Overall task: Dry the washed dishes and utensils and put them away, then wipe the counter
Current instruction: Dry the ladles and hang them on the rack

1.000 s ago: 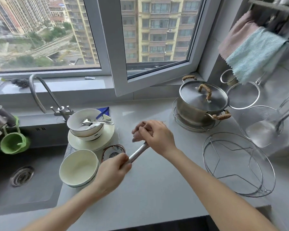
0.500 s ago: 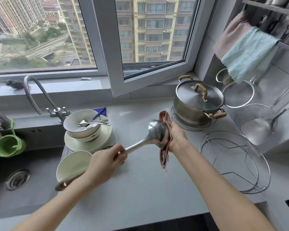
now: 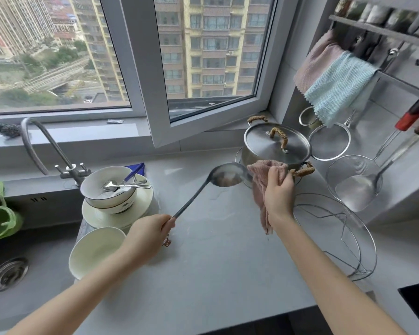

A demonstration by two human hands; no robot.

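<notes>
Step in hand: drying of utensils. The left hand (image 3: 150,234) is gripping the ladle (image 3: 228,176) low on its handle, fingers curled round the shaft; the ladle is being held clear above the surface (image 3: 215,274), its cup raised and turned towards the right. The right hand (image 3: 279,189) is holding a bunched pink cloth (image 3: 261,172), the grip closed on the fabric with a tail hanging below the wrist; the cloth is sitting just beside the cup's right rim, and whether it is touching cannot be told. The cup's hollow is showing bare and facing up.

Other washed items are waiting by the sink (image 3: 22,274): a bowl (image 3: 99,187) carrying spoons (image 3: 124,186) on stacked plates (image 3: 136,204), and a second white bowl (image 3: 96,250) nearer the edge; none is looking handled.

Judgement: the task is at an early stage; the counter wipe is not yet begun. The next move is calling for the cloth to be pressed into the cup and run along the handle, then for a hanging place; the wall rail (image 3: 397,35) at upper right is appearing suitable.
</notes>
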